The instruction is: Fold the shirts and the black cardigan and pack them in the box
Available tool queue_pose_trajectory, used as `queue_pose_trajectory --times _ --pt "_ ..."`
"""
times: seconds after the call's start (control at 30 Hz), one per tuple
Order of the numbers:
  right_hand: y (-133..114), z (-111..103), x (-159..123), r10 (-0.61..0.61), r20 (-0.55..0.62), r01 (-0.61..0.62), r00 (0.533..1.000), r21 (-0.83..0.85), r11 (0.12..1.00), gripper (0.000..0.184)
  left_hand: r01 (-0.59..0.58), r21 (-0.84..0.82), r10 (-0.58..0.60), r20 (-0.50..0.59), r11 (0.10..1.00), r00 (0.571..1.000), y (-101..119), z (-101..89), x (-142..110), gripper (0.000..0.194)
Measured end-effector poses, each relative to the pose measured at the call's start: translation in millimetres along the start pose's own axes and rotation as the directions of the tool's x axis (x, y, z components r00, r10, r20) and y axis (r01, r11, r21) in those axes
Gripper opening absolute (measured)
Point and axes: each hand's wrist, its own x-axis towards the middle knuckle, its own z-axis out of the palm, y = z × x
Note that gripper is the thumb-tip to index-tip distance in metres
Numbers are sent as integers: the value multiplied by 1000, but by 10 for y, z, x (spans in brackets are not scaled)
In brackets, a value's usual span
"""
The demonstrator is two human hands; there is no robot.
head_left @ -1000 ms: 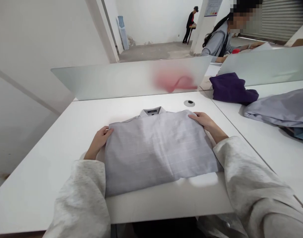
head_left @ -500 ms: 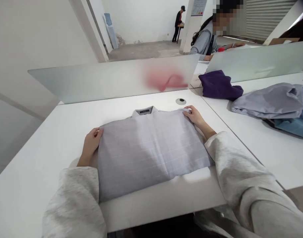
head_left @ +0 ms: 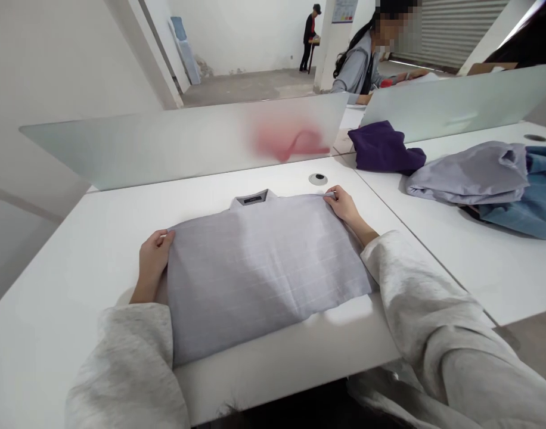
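A pale grey checked shirt [head_left: 264,280] lies folded flat on the white table [head_left: 62,286], its dark-labelled collar [head_left: 253,198] pointing away from me. My left hand [head_left: 154,257] grips the shirt's left edge near its upper corner. My right hand [head_left: 342,207] pinches the fabric at the shirt's upper right corner, beside the collar. Grey sleeves of a marled sweatshirt cover both my forearms, and the shirt's lower edge hangs close to the near table edge.
A frosted divider [head_left: 166,140] stands along the far table edge, with a cable grommet [head_left: 318,179] in front of it. On the adjoining desk [head_left: 487,286] lie a purple cloth [head_left: 384,148], a grey garment [head_left: 470,174] and blue denim [head_left: 523,208]. A co-worker [head_left: 357,65] works beyond the divider.
The whole view has panned, so the scene sits further left. My right hand has moved up to the shirt's upper corner, and the shirt's top edge looks flatter.
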Motion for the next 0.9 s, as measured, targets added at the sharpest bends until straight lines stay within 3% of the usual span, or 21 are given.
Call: queue_pose_trajectory --times 0.13,0.33,0.47,0.57,0.77,0.9 --pt "-50 -17 -24 -17 -10 16 1000 -54 998 15 56 -40 -55 23 998 998 99 -20 -36 30" --pt "-66 -33 -32 -69 -76 63 995 -80 995 15 62 -73 -62 -10 995 998 167 -15 -38 37" --pt "-4 -1 -14 -127 -2 123 992 -223 967 16 72 -20 -70 75 997 995 159 -9 22 25" --pt "56 13 -1 -160 35 162 986 -357 920 19 94 -27 -90 107 995 990 137 -21 38 33" --pt "110 -21 0 -53 -6 48 999 -348 936 38 106 -73 -94 152 992 984 67 -15 9 43" --pt "172 -40 7 -26 -12 21 1000 -294 956 48 70 -66 -59 156 995 986 239 -233 -117 53"
